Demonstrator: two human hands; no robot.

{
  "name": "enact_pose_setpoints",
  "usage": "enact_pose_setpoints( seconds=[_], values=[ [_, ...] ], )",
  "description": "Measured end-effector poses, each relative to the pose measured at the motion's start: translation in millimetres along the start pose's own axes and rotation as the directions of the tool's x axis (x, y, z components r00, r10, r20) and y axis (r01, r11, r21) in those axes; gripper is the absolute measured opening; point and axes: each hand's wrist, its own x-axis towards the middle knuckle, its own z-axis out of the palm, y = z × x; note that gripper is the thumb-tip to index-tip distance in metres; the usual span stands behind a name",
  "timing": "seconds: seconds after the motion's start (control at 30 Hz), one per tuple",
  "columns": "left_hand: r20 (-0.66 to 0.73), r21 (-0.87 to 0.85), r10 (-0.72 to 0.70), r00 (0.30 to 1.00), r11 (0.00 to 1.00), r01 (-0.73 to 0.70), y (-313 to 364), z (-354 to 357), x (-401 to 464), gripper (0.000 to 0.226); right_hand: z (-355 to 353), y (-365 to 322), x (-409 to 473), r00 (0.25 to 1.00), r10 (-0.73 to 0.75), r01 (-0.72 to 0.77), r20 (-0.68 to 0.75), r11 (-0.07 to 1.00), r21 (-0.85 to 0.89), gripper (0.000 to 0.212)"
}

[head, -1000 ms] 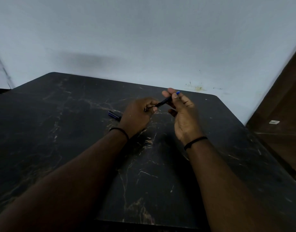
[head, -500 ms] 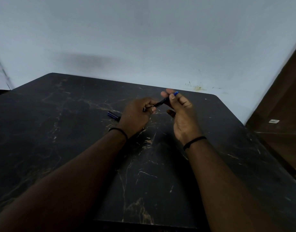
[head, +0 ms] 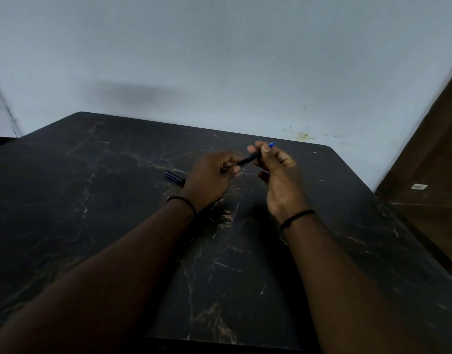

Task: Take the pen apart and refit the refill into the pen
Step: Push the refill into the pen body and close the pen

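Dark marble table (head: 117, 226); both hands (head: 281, 180) grip pen (head: 250, 159) mid-table.

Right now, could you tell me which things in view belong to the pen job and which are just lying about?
Part of the job:
- pen, held between the left hand and the right hand
- dark blue pen part, lying on the table

Just there:
- black wristbands
- wooden furniture

Black marble table (head: 117, 200), pen cap (head: 174, 176).
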Motion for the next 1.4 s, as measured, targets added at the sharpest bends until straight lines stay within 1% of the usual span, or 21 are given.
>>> enact_pose_setpoints(
  seconds=[0.1,0.17,0.27,0.33,0.4,0.47,0.53,0.63,0.67,0.7,0.77,0.83,0.9,1.0,1.03,1.1,1.17,1.23,1.33,1.4],
  values=[
    [0.022,0.008,0.011,1.0,1.0,-0.011,-0.3,1.1,1.2,0.018,0.4,1.1,0.3,0.996,0.012,-0.012,-0.086,1.0,0.006,0.007],
    [0.035,0.019,0.018,0.999,1.0,-0.018,0.1,0.8,1.4,0.018,0.8,1.6,1.3,0.994,0.01,-0.01,-0.11,1.0,-0.002,0.012],
    [0.04,0.008,0.002,0.999,1.0,-0.002,-0.1,0.2,1.1,0.018,0.5,-0.8,1.3,0.999,0.019,-0.018,-0.039,1.0,0.017,0.008],
    [0.036,0.0,-0.011,0.999,1.0,0.011,-0.5,-0.2,0.9,0.018,-0.4,-3.2,1.2,1.0,0.012,-0.013,0.022,0.999,0.052,0.013],
    [0.034,-0.011,-0.021,0.999,1.0,0.022,0.3,-0.6,0.8,0.022,-0.5,-4.9,0.4,0.999,-0.006,0.004,0.047,0.999,0.045,0.017],
    [0.045,-0.02,-0.009,0.999,1.0,0.01,2.7,-1.3,0.8,0.029,-0.3,-5.5,-1.5,1.0,-0.008,0.007,0.021,0.999,0.037,0.012],
    [0.083,0.011,0.025,0.996,1.0,-0.026,4.5,-2.5,1.1,0.028,0.2,-5.2,-1.8,0.999,0.02,-0.018,-0.039,0.999,0.045,0.003],
    [0.136,0.053,0.029,0.99,0.998,-0.037,5.5,-3.1,1.1,0.017,0.3,-3.5,0.9,0.995,0.032,-0.03,-0.098,0.999,0.021,0.02],
    [0.133,0.051,0.02,0.991,0.998,-0.027,5.5,-2.9,0.8,0.015,0.5,-3.1,1.2,0.995,0.029,-0.028,-0.094,0.999,0.018,0.021],
    [0.128,0.051,0.011,0.992,0.999,-0.017,5.4,-2.9,0.6,0.015,0.9,-3.0,1.2,0.997,0.027,-0.026,-0.071,0.999,0.024,0.018],
    [0.126,0.059,-0.008,0.992,0.998,0.0,5.0,-2.9,0.7,0.015,0.6,-3.5,0.7,1.0,0.02,-0.02,-0.001,0.998,0.055,0.005],
    [0.134,0.075,-0.021,0.991,0.997,0.011,3.7,-3.5,1.1,0.015,-0.7,-4.1,0.7,0.999,0.0,-0.003,0.048,0.998,0.062,0.012],
    [0.141,0.081,-0.017,0.99,0.997,0.006,2.4,-3.6,1.0,0.016,-1.2,-4.0,0.2,0.999,-0.007,0.005,0.044,0.999,0.033,0.013],
    [0.144,0.063,-0.025,0.989,0.998,0.016,2.4,-2.8,0.4,0.016,0.2,-2.9,-0.6,0.998,0.027,-0.025,-0.058,0.999,0.032,0.004],
    [0.146,0.058,-0.033,0.989,0.998,0.025,2.6,-2.7,0.4,0.017,0.9,-2.2,-0.2,0.996,0.031,-0.028,-0.081,0.999,0.034,0.004],
    [0.15,0.04,-0.039,0.988,0.999,0.034,2.7,-2.7,0.6,0.017,2.1,-1.7,1.1,0.998,0.022,-0.02,-0.057,0.999,0.027,0.007],
    [0.148,0.0,-0.049,0.988,0.999,0.049,2.7,-3.0,0.1,0.016,3.2,-2.5,0.1,1.0,0.017,-0.018,0.02,0.999,0.044,0.01],
    [0.141,-0.044,-0.065,0.988,0.996,0.072,1.9,-3.5,-0.4,0.016,2.5,-3.6,-0.6,0.998,0.014,-0.017,0.064,0.999,0.044,0.016],
    [0.162,-0.063,-0.061,0.985,0.995,0.072,3.2,-3.3,-0.5,0.016,1.4,-6.4,-3.0,0.998,-0.012,0.012,0.059,1.0,0.011,0.018],
    [0.204,-0.093,-0.059,0.977,0.992,0.079,6.9,-3.9,-0.5,0.018,1.3,-7.8,-4.4,1.0,-0.015,0.015,0.022,1.0,0.012,0.016]
  ],
)
